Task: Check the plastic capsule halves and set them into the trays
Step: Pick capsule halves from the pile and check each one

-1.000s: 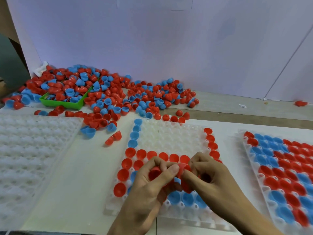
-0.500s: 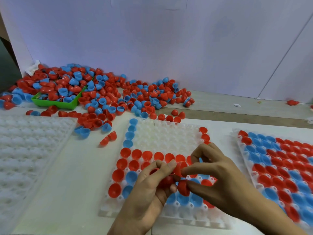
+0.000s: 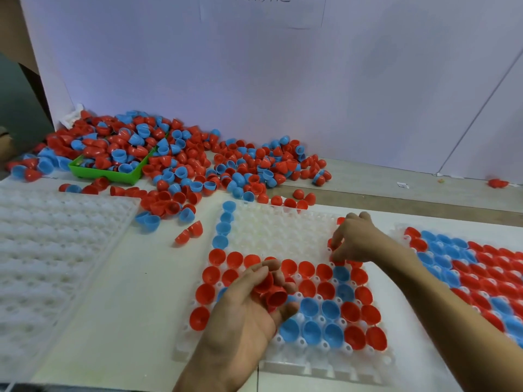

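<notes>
From the head camera, we take the middle tray as our landmark. Over its near-left part our left hand cups a nested clump of red halves, probably so the next pieces stay within reach. At the tray's right edge our right hand reaches down with fingertips pinching a red half, apparently seating it in a pocket of the edge column.

The middle tray holds red and blue halves in its near rows, a blue column up its left edge and bare pockets in the far centre. Right of it, another tray is packed with red and blue. Left of it lies an unfilled white tray. Beyond it, the loose pile spills around a green bin.
</notes>
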